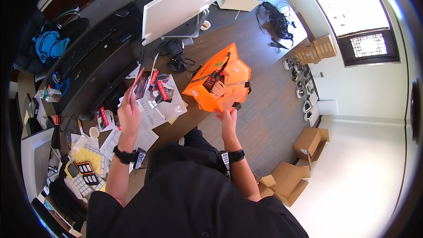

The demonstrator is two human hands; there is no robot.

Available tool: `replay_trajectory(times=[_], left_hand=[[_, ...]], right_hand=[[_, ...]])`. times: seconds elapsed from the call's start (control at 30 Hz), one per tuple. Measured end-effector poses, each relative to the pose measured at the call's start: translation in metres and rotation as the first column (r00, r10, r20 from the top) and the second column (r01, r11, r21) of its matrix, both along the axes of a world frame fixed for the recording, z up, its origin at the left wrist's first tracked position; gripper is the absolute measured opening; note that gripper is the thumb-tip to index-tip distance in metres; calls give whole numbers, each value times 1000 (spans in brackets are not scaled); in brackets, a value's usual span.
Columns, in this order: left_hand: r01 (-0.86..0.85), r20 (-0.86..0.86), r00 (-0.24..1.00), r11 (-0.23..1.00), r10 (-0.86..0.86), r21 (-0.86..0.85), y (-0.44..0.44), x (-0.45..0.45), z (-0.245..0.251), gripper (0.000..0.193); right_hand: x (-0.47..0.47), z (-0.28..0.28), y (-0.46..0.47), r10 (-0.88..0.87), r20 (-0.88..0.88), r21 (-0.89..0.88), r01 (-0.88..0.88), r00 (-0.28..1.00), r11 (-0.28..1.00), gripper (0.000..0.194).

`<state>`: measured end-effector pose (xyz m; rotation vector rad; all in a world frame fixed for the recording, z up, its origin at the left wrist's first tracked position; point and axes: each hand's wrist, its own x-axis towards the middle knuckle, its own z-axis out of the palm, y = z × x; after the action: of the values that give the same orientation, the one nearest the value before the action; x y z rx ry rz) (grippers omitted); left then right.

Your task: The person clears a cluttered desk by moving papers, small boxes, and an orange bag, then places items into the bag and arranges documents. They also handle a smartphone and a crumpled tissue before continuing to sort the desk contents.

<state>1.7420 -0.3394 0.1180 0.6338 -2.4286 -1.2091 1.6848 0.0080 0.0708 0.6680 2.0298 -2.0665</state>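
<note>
My left hand (128,115) grips a thin, red-edged card package (135,82), seen nearly edge-on above the desk. My right hand (227,122) pinches the near rim of an orange bag (243,69) with a dark handle strap. The bag's mouth faces me, and several red-and-black card packages (211,82) show inside it. Between my hands, more SanDisk packages (162,90) lie on printed sheets (150,119). Another package (105,119) rests left of my left hand. How deep the bag is filled cannot be seen.
A white monitor (178,8) stands across the desk, with a black power adapter (172,49) and a small cup (205,25) nearby. Black cables (277,19) heap at the far right end. Open cardboard cartons (286,180) and several headset-like devices (300,89) sit on the right.
</note>
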Motion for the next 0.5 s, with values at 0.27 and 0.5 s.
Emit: replay_trajectory(times=[0.27,0.5], left_hand=[[259,-300,943,878,-141,402,96,-27,71,30],[433,-35,895,883,-445,-180,157,-79,50,57]], right_hand=[[-7,0,-14,92,-51,42,-90,994,995,26],[-11,9,-21,105,-90,9,-104,990,995,31]])
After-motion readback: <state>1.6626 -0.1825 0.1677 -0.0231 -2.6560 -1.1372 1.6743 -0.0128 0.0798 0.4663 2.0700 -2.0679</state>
